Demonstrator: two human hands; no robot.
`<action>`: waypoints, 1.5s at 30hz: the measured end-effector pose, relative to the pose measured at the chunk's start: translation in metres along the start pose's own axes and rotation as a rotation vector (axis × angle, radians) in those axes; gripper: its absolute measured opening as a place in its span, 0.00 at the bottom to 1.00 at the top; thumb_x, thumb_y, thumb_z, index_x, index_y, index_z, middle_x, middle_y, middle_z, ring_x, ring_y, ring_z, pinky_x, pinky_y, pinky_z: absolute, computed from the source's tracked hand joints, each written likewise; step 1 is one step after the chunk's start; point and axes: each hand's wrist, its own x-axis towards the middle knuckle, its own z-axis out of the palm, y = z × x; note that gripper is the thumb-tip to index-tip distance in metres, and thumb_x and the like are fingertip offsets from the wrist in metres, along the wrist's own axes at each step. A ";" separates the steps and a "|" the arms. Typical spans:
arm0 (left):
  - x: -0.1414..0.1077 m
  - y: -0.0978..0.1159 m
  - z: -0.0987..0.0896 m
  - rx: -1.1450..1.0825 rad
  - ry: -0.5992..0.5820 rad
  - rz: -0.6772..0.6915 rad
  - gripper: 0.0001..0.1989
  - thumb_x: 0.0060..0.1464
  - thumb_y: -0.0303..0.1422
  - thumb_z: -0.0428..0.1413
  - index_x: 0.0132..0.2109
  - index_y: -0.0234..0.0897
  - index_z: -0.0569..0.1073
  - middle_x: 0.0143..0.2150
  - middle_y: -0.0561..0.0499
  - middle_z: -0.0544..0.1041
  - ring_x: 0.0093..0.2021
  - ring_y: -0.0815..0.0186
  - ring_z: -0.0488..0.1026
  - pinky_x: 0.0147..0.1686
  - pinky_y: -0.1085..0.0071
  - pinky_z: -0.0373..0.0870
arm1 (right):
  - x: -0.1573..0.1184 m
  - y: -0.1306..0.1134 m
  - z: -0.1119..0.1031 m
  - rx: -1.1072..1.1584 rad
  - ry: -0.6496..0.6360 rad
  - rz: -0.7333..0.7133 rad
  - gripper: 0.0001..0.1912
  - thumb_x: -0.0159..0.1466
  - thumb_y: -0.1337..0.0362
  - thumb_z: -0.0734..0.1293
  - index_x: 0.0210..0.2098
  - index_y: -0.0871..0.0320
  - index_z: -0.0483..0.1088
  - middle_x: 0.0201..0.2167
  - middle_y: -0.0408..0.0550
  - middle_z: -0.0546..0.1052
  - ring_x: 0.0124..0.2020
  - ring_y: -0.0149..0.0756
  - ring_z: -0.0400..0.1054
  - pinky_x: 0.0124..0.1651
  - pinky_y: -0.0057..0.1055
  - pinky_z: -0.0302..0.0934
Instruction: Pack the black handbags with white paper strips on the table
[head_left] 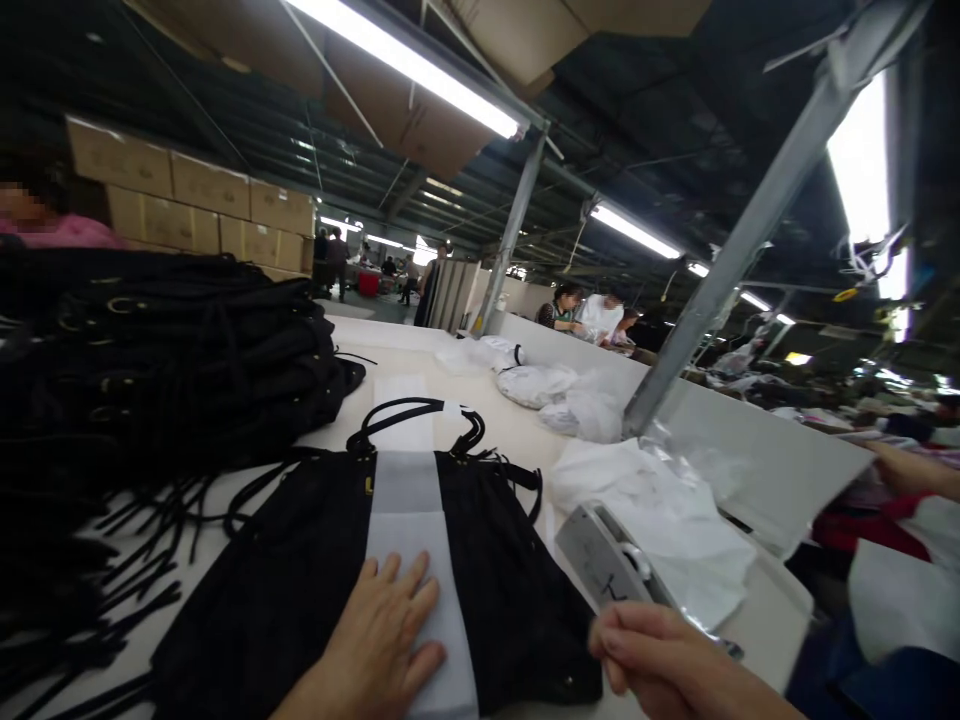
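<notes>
A black handbag [255, 590] lies flat on the white table, with its two looped handles [405, 407] toward the far side. Down its middle runs a pale strip of paper [409, 485]. My left hand [386, 630] rests on this strip, fingers spread and palm down. To the right of the bag, my right hand [667, 650] has its fingers curled with thumb and forefinger together; whatever they may hold is too small to make out. Just beyond those fingers sits a grey box-like object [600, 550] with a dark handwritten mark and a white round part inside.
A tall pile of black bags [187, 360] with dangling straps and fringes stands at left. White wrapping material [652, 510] and clear plastic lie along the right side. A slanted metal post [735, 270] rises by the low white partition [757, 440]. People work farther off; cartons [195, 190] are stacked behind.
</notes>
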 end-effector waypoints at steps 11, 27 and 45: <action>0.022 -0.011 0.004 0.039 -0.056 0.047 0.26 0.56 0.48 0.59 0.56 0.38 0.72 0.69 0.38 0.58 0.55 0.41 0.66 0.51 0.46 0.64 | 0.203 -0.047 0.108 -0.023 0.005 0.054 0.06 0.57 0.65 0.68 0.29 0.62 0.68 0.26 0.43 0.74 0.15 0.18 0.45 0.18 0.20 0.31; 0.039 -0.022 0.021 -0.023 0.000 0.052 0.25 0.55 0.41 0.57 0.58 0.38 0.67 0.69 0.40 0.58 0.61 0.42 0.62 0.53 0.46 0.66 | 0.226 -0.027 0.103 -0.380 0.067 -0.292 0.07 0.58 0.62 0.64 0.27 0.59 0.69 0.26 0.43 0.73 0.22 0.27 0.56 0.26 0.26 0.50; 0.041 -0.017 0.006 -0.005 -0.065 0.068 0.23 0.59 0.46 0.57 0.55 0.36 0.69 0.68 0.40 0.60 0.57 0.43 0.65 0.49 0.45 0.69 | 0.253 -0.022 0.078 -0.672 0.114 -0.526 0.49 0.38 0.63 0.81 0.55 0.55 0.59 0.39 0.41 0.67 0.29 0.30 0.64 0.33 0.29 0.63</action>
